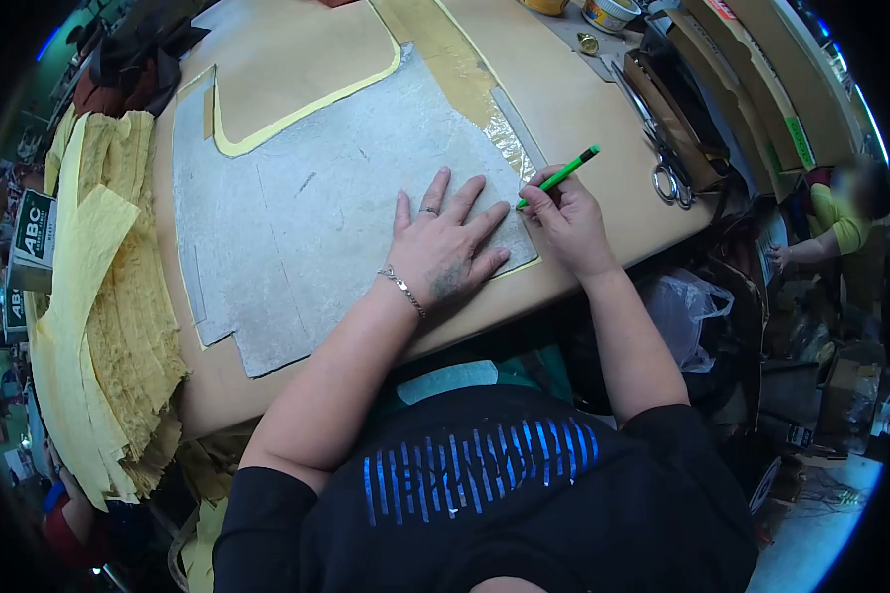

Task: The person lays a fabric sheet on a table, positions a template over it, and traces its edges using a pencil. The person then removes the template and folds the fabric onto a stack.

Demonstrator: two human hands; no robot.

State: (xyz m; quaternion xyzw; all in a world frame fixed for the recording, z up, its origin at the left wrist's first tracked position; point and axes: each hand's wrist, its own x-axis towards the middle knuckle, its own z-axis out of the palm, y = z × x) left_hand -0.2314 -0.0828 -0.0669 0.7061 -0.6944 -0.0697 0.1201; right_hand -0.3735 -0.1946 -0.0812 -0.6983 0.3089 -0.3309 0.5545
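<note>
Grey notched sheet (297, 217), flat on the worktable (588, 104), presumably light, semi-stiff, best lifted by opposite edges; left hand (447, 239) spread upon it, gripping nothing, right hand (572, 225) pinching a slim green pencil (566, 171) near its point.

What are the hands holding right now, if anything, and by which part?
The right hand holds the green pencil near its lower end, black end up. The left hand holds nothing; it lies spread on the grey sheet.

The green pencil (568, 171) slants up from the right hand (574, 225); the scuffed grey sheet (297, 222) lies flat under the left hand (447, 242).
</note>
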